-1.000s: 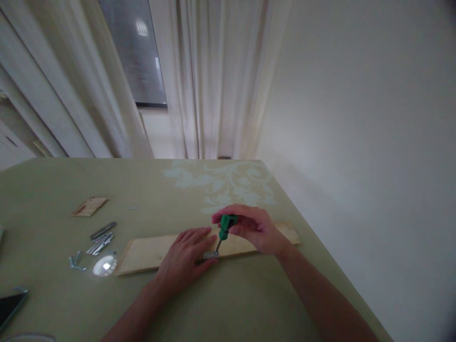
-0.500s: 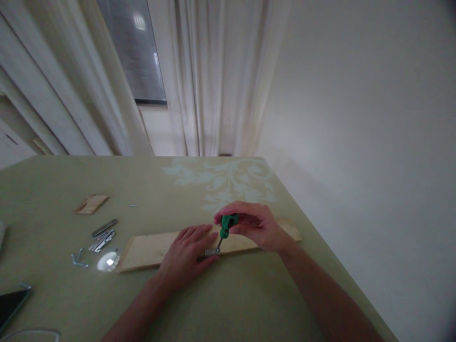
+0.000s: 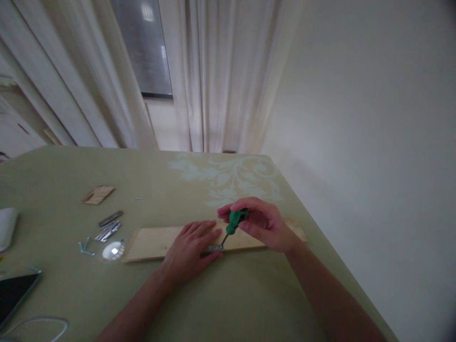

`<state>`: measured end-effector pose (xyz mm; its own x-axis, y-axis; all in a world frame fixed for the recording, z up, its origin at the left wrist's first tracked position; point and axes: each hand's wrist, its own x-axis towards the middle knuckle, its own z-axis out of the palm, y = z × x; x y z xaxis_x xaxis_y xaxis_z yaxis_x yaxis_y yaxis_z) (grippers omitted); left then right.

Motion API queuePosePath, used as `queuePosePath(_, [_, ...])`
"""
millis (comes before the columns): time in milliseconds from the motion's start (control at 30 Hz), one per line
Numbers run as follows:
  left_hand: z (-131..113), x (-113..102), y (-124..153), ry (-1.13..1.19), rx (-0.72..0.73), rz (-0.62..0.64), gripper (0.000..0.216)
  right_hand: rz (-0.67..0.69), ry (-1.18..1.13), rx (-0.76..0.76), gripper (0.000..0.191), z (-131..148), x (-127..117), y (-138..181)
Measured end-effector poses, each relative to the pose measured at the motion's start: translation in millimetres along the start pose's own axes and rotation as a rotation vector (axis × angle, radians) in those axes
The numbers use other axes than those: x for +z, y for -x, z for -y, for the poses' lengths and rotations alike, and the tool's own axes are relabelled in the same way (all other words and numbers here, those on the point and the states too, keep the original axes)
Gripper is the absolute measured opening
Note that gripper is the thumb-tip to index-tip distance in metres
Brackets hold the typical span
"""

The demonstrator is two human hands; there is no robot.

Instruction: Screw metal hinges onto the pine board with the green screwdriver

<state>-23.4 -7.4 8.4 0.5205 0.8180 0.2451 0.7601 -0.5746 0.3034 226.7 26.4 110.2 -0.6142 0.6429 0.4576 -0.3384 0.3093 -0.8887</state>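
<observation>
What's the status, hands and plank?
Right hand shut on green screwdriver, tip at metal bracket. Left hand flat on wooden plank. Loose hardware off left, clear.

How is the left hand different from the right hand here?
The left hand lies flat with its fingers stretched out on the wooden board; the right hand is curled up above it. The left hand holds nothing; the right hand holds the green screwdriver, tilted, with its tip down at the small metal plate. Both are bare and at the same board.
</observation>
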Motion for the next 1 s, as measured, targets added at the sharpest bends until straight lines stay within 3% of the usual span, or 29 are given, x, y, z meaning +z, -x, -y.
queuePosePath(667, [0,-1,0,-0.003,0.006,0.023,0.052,0.064,0.039,0.001,0.041,3,-3,2])
queuePosePath(867, [1,0,1,-0.001,0.01,0.009,0.048,0.073,0.199,0.027,0.043,11,-5,0])
queuePosePath(1000, [2,2,1,0.008,0.008,-0.01,0.047,-0.031,0.498,-0.153,0.036,11,-1,-6])
